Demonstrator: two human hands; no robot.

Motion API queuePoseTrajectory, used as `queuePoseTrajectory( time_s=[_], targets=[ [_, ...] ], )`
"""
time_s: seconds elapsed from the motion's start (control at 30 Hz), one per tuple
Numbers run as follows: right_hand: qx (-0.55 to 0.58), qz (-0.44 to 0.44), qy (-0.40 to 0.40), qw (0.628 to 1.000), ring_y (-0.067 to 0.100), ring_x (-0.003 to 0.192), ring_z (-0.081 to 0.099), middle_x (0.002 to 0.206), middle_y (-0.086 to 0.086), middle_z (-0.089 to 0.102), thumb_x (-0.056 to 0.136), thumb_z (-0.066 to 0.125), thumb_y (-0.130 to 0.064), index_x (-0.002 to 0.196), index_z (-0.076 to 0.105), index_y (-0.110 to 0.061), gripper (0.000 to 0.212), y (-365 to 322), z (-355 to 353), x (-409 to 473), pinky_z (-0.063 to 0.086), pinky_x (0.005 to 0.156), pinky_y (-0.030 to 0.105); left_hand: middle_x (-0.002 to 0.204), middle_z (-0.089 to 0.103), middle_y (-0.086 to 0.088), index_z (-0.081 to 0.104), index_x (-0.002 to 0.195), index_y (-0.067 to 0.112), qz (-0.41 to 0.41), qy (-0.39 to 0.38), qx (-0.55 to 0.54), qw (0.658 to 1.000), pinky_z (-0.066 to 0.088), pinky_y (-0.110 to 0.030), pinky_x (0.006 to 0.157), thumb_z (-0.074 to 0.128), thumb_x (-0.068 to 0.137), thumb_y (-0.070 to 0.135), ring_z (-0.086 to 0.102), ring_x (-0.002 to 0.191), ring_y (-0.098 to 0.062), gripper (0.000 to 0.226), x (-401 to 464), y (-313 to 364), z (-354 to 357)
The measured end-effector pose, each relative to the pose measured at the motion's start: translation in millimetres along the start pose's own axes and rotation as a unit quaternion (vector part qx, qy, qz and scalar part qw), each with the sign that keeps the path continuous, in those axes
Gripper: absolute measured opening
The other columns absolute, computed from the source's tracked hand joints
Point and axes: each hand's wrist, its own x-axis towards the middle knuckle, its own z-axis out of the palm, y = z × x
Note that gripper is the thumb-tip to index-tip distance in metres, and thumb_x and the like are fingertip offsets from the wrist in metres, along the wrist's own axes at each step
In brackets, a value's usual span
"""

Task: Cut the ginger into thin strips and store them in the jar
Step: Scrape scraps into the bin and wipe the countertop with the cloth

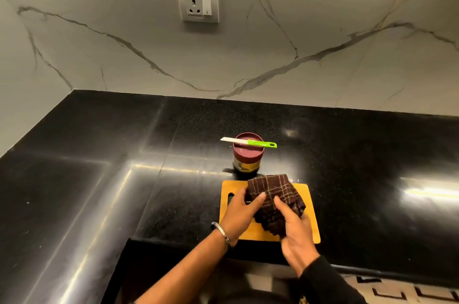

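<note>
A dark checked cloth (274,198) is being gripped by both hands over the cutting board (229,214). The fingers of the left hand (242,215) are being curled round the cloth's left edge, with the thumb pressed onto its top. The fingers of the right hand (295,229) are being closed on the near right part of the cloth, the thumb lying across the folds. A bangle (222,231) is being worn on the left wrist, and the right forearm is covered by a dark sleeve (330,281).

No ginger can be seen; whether it is being hidden in the cloth cannot be told. Ginger is judged to be light, firm and knobbly, liable to roll, so it would best be pinned flat on the board with fingertips tucked back from the blade.

Just beyond the far edge of the board, the jar (248,163) is standing upright with its maroon lid (248,150) on. The knife (248,142) is being balanced flat across that lid. Its long axis is running left to right, tilted slightly, with the white blade pointing left and the green handle pointing right, both ends overhanging the lid. It is judged light and easily knocked off, and would best be taken by the handle on the right. The jar looks like glass, so it is probably smooth and breakable.

Everything is being supported by a glossy black counter (99,179), with a marble wall (323,18) and a socket (198,4) far behind.
</note>
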Motion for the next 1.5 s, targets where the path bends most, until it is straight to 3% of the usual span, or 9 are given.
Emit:
queuePoseTrajectory(
  time_s=[0.1,0.2,0.4,0.63,0.8,0.9,1.13,1.27,1.5],
  targets=[
    [-0.188,-0.173,0.033,0.966,0.017,0.113,0.065,0.123,0.003,0.070,0.089,0.073,-0.011,0.127,0.065,-0.020,0.040,-7,-16,8,0.053,0.097,0.039,0.152,0.033,0.010,0.034,0.147,0.023,0.094,0.089,0.304,0.944,0.036,-0.031,0.112,0.061,0.081,0.068,0.033,0.139,-0.010,0.084,0,-21,-33],
    [-0.442,-0.366,0.049,0.817,0.013,0.118,0.061,0.132,-0.005,0.063,0.084,0.076,-0.006,0.144,0.054,-0.021,0.066,-9,-32,34,0.050,0.099,0.030,0.159,-0.017,0.008,-0.010,0.156,0.017,0.062,0.021,0.529,0.846,-0.007,-0.045,0.120,0.040,0.055,0.099,-0.018,0.148,-0.018,0.139,0,-57,-71],
    [-0.772,-0.283,0.005,0.569,0.041,0.149,0.019,0.163,0.011,0.028,0.089,0.067,-0.026,0.157,0.029,-0.032,0.077,8,-12,64,0.021,0.122,0.055,0.160,-0.026,0.002,-0.024,0.152,0.021,0.051,-0.002,0.650,0.758,-0.016,-0.050,0.119,0.014,0.056,0.106,-0.029,0.146,-0.024,0.134,-8,-84,-86],
    [-0.765,-0.301,0.008,0.569,0.030,0.138,0.035,0.148,0.003,0.047,0.079,0.072,-0.044,0.145,0.049,-0.035,0.070,23,0,64,0.028,0.116,0.049,0.158,-0.031,-0.005,-0.008,0.157,0.015,0.085,-0.035,0.675,0.732,-0.007,-0.049,0.122,0.021,0.058,0.105,-0.026,0.147,-0.023,0.137,7,-76,-86],
    [-0.767,-0.309,-0.075,0.557,0.024,0.154,-0.003,0.167,0.001,0.017,0.083,0.072,-0.040,0.156,0.028,-0.029,0.086,27,-7,79,0.001,0.125,0.049,0.157,-0.033,-0.009,-0.026,0.150,0.008,0.092,-0.041,0.682,0.724,-0.006,-0.046,0.123,0.015,0.062,0.104,-0.026,0.147,-0.024,0.136,4,-78,-86],
    [-0.743,-0.297,-0.083,0.593,0.022,0.154,0.009,0.166,-0.001,0.022,0.087,0.069,-0.035,0.158,0.026,-0.026,0.083,34,13,73,0.006,0.126,0.046,0.157,-0.032,-0.010,-0.026,0.149,0.007,0.095,-0.048,0.679,0.726,-0.008,-0.044,0.123,0.016,0.063,0.103,-0.025,0.147,-0.025,0.136,5,-79,-87],
    [-0.707,-0.404,-0.220,0.537,0.023,0.150,0.029,0.157,0.000,0.041,0.081,0.071,-0.006,0.152,0.042,-0.019,0.077,55,27,65,0.009,0.124,0.042,0.157,-0.029,-0.014,-0.024,0.149,0.003,0.109,-0.040,0.666,0.737,-0.011,-0.042,0.122,0.017,0.066,0.100,-0.022,0.148,-0.026,0.135,6,-79,-87],
    [-0.705,-0.322,-0.058,0.629,0.023,0.151,0.025,0.159,0.001,0.038,0.087,0.067,-0.005,0.152,0.040,-0.021,0.073,43,32,74,0.013,0.126,0.045,0.156,-0.030,-0.013,-0.027,0.148,0.002,0.104,-0.036,0.659,0.744,-0.013,-0.041,0.121,0.020,0.064,0.102,-0.023,0.148,-0.026,0.138,6,-80,-87],
    [-0.667,-0.314,-0.191,0.648,0.021,0.147,0.034,0.155,0.000,0.045,0.080,0.062,0.004,0.149,0.047,-0.023,0.075,52,53,54,0.023,0.123,0.038,0.159,-0.028,-0.008,-0.031,0.148,0.009,0.115,-0.059,0.575,0.808,-0.015,-0.038,0.121,0.043,0.062,0.098,-0.020,0.149,-0.021,0.144,13,-78,-93]
  ],
)
